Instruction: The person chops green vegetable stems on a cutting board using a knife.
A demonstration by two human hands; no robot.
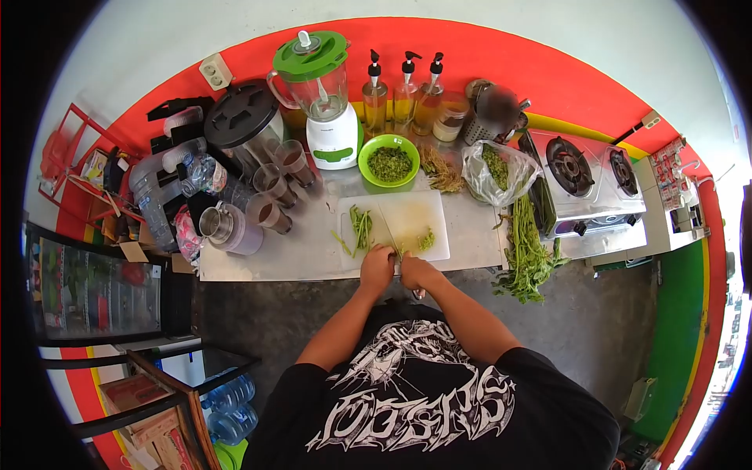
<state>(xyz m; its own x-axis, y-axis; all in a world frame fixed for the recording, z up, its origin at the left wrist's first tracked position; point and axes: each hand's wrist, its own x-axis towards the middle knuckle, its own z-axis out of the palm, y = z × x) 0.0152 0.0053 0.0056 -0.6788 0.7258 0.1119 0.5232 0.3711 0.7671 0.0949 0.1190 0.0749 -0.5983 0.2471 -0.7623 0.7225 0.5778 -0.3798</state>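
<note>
A white cutting board (429, 210) lies at the front edge of the metal table. My right hand (417, 272) grips a knife (399, 247), its blade pointing away from me over the board. Close beside the blade, my left hand (377, 266) is closed with its fingers curled at the board's front edge; what they hold is hidden. Cut green stalks (360, 229) lie on the board's left part, just beyond my left hand. A small heap of chopped greens (426, 239) sits right of the knife.
Behind the board stands a green bowl (389, 180) of chopped greens. A blender (329, 117), pump bottles (374, 102) and a plastic bag (501, 176) line the back. Leafy stalks (526, 251) hang over the front edge near the gas stove (587, 192). Cups (270, 213) and a flask (235, 229) stand left.
</note>
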